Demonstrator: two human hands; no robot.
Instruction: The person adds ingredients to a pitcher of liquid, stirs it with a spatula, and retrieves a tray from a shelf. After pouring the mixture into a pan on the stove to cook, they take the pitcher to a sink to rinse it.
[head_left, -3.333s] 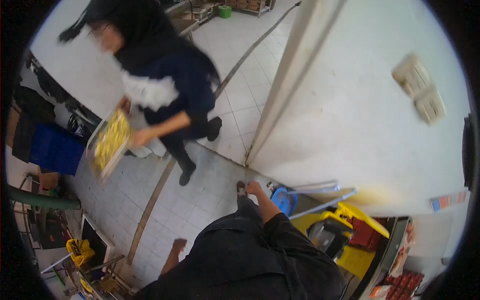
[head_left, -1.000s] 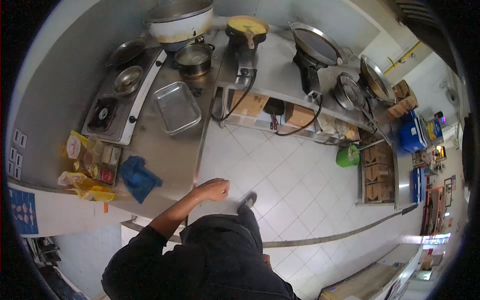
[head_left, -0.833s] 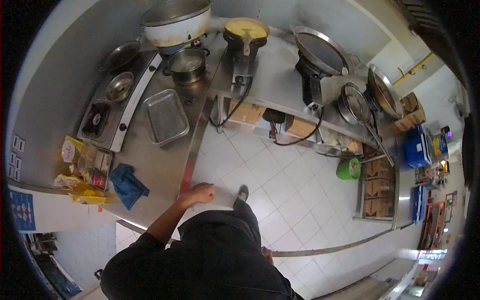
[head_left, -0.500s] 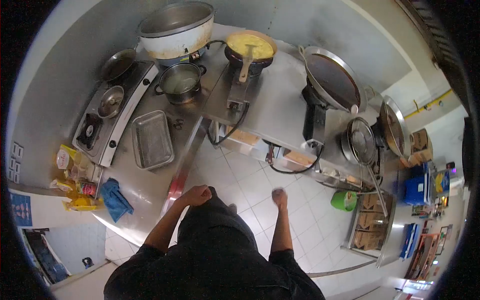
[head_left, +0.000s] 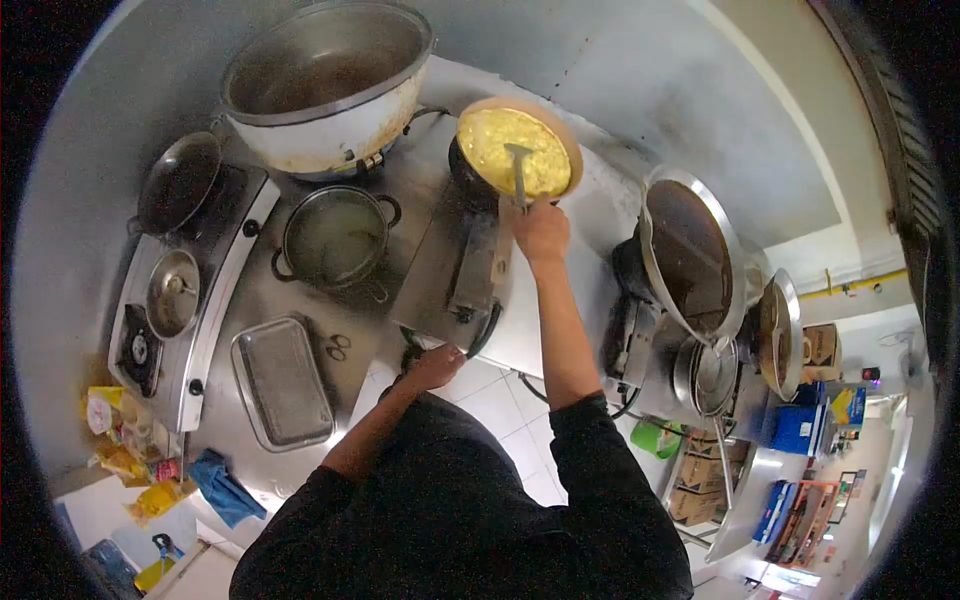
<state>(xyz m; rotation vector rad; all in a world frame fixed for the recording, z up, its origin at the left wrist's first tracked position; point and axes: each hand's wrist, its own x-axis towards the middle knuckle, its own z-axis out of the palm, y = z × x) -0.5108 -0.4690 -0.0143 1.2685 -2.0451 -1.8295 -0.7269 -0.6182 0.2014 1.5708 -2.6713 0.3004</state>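
Note:
My right hand (head_left: 541, 232) is closed around the handle of a spatula (head_left: 518, 165). The spatula's flat metal head rests in yellow food (head_left: 545, 165) that fills a wide round pan (head_left: 574, 160) with a tan rim. Under that pan stands a burner with a metal front box (head_left: 472, 275). Down by the counter's front edge, my left hand (head_left: 437, 367) is curled closed beside a black hose (head_left: 488, 330). Whatever its fingers might hold is hidden.
Left of the pan stand a large white cooker (head_left: 330, 135), a two-handled pot (head_left: 335, 240), a metal tray (head_left: 285, 385) and a gas stove (head_left: 225, 290). To the right are a wok of dark liquid (head_left: 690, 250), another wok (head_left: 785, 335) and strainers (head_left: 715, 380).
My right hand has reached forward from above the floor and taken hold of the spatula's handle. My left hand has moved forward to the counter edge, and the view has come closer to the counter.

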